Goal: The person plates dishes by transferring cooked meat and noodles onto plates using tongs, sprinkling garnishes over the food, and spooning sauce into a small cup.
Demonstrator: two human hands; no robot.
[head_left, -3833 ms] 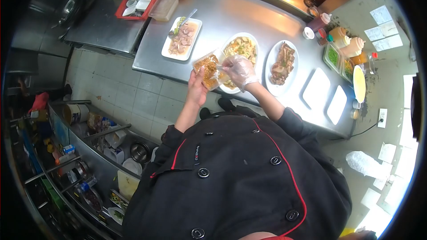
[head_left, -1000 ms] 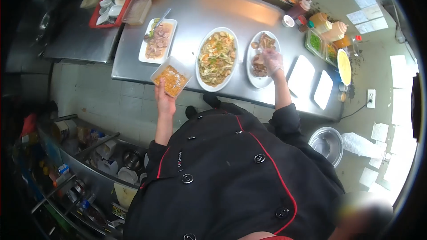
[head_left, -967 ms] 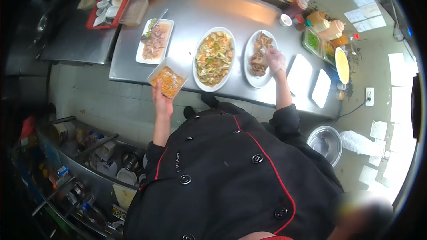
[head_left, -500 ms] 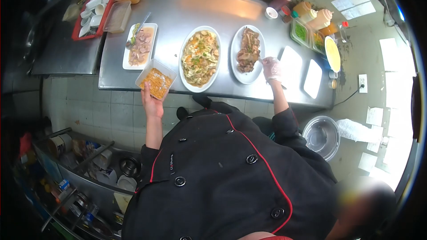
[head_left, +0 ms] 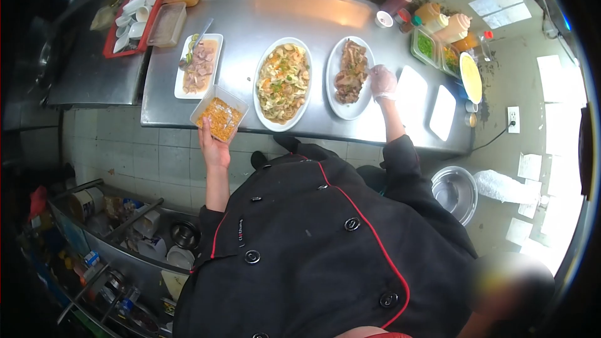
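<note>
My left hand (head_left: 215, 151) grips a square clear plastic container (head_left: 242, 114) of orange-brown crumbs (head_left: 218, 119) from below, tilted at the table's front edge. My right hand (head_left: 383, 84), in a clear glove, hovers at the right rim of an oval white plate (head_left: 337, 105) of browned sliced meat (head_left: 350, 74). Its fingers are curled in; whether anything is between them is hidden. Left of that plate, a larger oval plate (head_left: 255, 78) holds noodles with vegetables and shrimp (head_left: 283, 84). Farther left lies a rectangular dish (head_left: 181, 92) with pinkish pieces in sauce (head_left: 200, 66) and a spoon (head_left: 203, 30).
Two white rectangular plates (head_left: 443, 112) lie at the right of the steel table (head_left: 244, 12). Sauce bottles (head_left: 455, 27) and a tub of chopped greens (head_left: 426, 46) line the wall side. A red basket of cups (head_left: 150, 25) stands left. A steel bowl (head_left: 455, 195) sits below right.
My right hand has moved slightly away from me along the meat plate's right rim, and its fingers have curled in more. My left hand and the container are nearly still.
</note>
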